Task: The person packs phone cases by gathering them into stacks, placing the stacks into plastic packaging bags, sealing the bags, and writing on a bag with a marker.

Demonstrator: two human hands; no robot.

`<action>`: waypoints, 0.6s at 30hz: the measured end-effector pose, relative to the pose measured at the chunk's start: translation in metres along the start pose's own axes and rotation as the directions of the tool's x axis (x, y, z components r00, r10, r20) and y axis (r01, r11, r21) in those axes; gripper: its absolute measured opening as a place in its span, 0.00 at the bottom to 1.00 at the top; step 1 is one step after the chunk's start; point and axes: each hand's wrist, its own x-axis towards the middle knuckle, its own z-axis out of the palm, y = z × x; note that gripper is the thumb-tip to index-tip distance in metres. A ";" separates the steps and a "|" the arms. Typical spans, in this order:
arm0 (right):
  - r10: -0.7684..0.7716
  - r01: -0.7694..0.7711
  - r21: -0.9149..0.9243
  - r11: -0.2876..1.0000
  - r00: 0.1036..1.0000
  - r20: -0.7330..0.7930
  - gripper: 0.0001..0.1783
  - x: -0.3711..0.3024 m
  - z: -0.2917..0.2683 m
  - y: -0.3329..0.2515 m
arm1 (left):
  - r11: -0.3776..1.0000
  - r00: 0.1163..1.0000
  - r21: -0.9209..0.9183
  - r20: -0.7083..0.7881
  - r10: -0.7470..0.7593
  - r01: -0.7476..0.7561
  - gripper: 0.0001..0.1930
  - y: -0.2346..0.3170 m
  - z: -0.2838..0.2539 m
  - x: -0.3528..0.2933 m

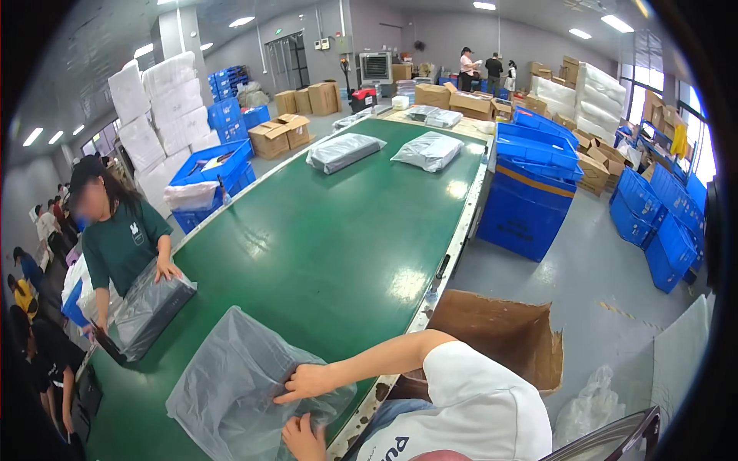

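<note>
A grey translucent plastic bag (223,384) with a dark flat item inside lies on the near end of the green conveyor belt (307,253). From the white sleeve, my right arm reaches across to it. My right hand (306,382) is closed on the bag's near side, its index finger lying along the film. Just below, my left hand (304,439) bends its fingers over the bag's near edge, pinching the film. Part of that hand is cut off by the lower rim.
Across the belt, a person in a green shirt (127,238) handles a bagged dark box (157,315). Two wrapped parcels, one grey (344,152) and one pale (429,152), lie farther up. An open cardboard box (500,330) and stacked blue crates (530,192) stand right of the belt.
</note>
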 end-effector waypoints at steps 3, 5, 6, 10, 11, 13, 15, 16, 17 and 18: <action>0.031 -0.028 -0.038 0.999 0.996 0.083 0.32 0.006 -0.008 0.003 | 0.954 0.937 -0.131 0.264 -0.229 0.270 0.16 -0.039 0.030 0.021; 0.041 -0.040 -0.013 0.999 0.994 0.101 0.32 0.010 -0.013 0.004 | 0.946 0.913 -0.150 0.343 -0.222 0.287 0.20 -0.042 0.032 0.009; 0.041 -0.044 0.024 0.999 0.992 0.118 0.33 0.011 -0.015 0.006 | 0.948 0.917 -0.188 0.357 -0.177 0.256 0.21 -0.038 0.028 0.007; -0.031 0.036 -0.035 0.999 0.991 0.131 0.34 0.001 0.002 0.005 | 0.915 0.895 -0.380 0.443 0.052 0.135 0.27 -0.001 0.006 0.000; -0.031 0.036 -0.031 0.999 0.991 0.134 0.34 0.001 0.003 0.004 | 0.899 0.888 -0.421 0.450 0.095 0.117 0.29 0.004 0.001 0.001; -0.047 0.054 -0.046 0.997 0.988 0.146 0.31 -0.001 0.003 0.001 | 0.886 0.935 -0.462 0.327 0.140 0.028 0.32 0.001 -0.011 0.007; -0.033 0.041 -0.050 0.998 0.987 0.155 0.30 -0.005 0.009 -0.001 | 0.928 0.988 -0.338 -0.054 0.143 -0.153 0.27 -0.008 -0.019 0.027; -0.023 0.033 -0.057 0.998 0.986 0.163 0.28 -0.007 0.010 -0.002 | 0.958 0.945 -0.200 -0.295 0.142 -0.206 0.21 -0.012 -0.022 0.039; -0.021 0.030 -0.053 0.998 0.986 0.164 0.28 -0.011 0.011 -0.003 | 0.994 0.921 -0.022 -0.379 0.095 -0.111 0.25 -0.010 -0.025 0.049; -0.019 0.022 -0.020 1.000 0.989 0.145 0.27 -0.017 0.012 -0.003 | 0.989 0.883 0.148 -0.465 0.064 0.006 0.29 -0.010 -0.025 0.055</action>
